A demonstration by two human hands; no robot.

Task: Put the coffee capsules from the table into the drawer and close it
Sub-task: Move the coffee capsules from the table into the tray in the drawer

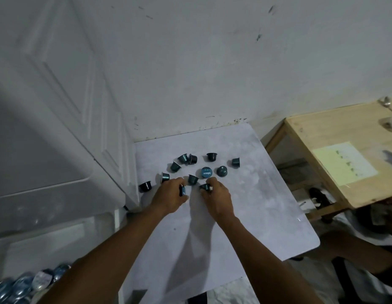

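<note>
Several dark teal coffee capsules (pixel 211 156) lie scattered on the far half of a white marbled table (pixel 267 194); one (pixel 206 172) shows its blue lid upward. My left hand (pixel 171 196) is closed around a capsule (pixel 183 190) near the table's left side. My right hand (pixel 217 198) pinches another capsule (pixel 205 187) just beside it. More capsules (pixel 22 286) lie heaped in the open drawer (pixel 59 238) at the lower left.
A white plastic drawer cabinet (pixel 48 150) stands left of the table against the wall. A wooden table (pixel 335 154) with a paper sheet and a spoon stands to the right. Dark items sit on the floor under it.
</note>
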